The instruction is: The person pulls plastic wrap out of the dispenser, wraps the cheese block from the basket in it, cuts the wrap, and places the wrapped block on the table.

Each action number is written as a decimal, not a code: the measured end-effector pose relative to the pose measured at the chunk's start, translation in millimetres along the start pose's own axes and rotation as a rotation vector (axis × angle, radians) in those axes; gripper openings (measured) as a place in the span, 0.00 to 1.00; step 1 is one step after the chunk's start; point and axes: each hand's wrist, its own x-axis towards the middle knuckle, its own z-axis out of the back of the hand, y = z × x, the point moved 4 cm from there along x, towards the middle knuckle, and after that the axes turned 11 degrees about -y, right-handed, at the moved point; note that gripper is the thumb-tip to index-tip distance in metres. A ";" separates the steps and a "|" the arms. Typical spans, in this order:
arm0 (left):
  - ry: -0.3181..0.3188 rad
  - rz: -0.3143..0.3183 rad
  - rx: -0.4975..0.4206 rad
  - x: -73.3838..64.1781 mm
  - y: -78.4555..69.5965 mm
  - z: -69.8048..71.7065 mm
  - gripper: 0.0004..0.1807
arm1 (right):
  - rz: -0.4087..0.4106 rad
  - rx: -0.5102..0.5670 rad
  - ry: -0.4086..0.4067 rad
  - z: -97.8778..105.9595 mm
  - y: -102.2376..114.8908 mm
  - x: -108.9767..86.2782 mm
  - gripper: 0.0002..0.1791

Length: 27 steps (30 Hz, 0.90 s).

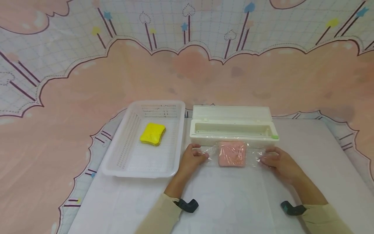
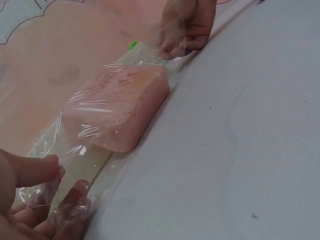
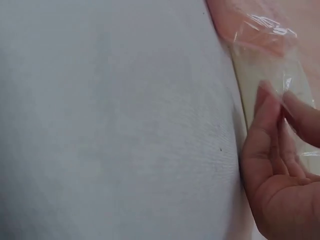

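Observation:
A pink sponge-like block (image 1: 232, 153) lies in clear plastic wrap (image 1: 252, 157) in front of the long white box, its wrap stretched out to both sides. My left hand (image 1: 193, 159) pinches the wrap's left end between thumb and fingers. At the other end, my right hand (image 1: 281, 164) pinches the film too. In the left wrist view the film lies tight and shiny over the pink block (image 2: 120, 107), with the left fingers curled at the near end. The right wrist view shows the right thumb and finger meeting on the film (image 3: 287, 82).
Behind the block stands an open white wrap box (image 1: 233, 141), lid raised, with a green piece (image 1: 274, 136) at its right end. To the left, a white perforated basket (image 1: 117, 172) holds a yellow wrapped block (image 1: 153, 133). A white cloth (image 1: 228, 201) covers the table.

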 end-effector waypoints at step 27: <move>0.222 -0.027 0.318 -69.9 -3.8 25.4 0.06 | -0.129 -0.023 0.227 4.9 -10.9 -40.8 0.28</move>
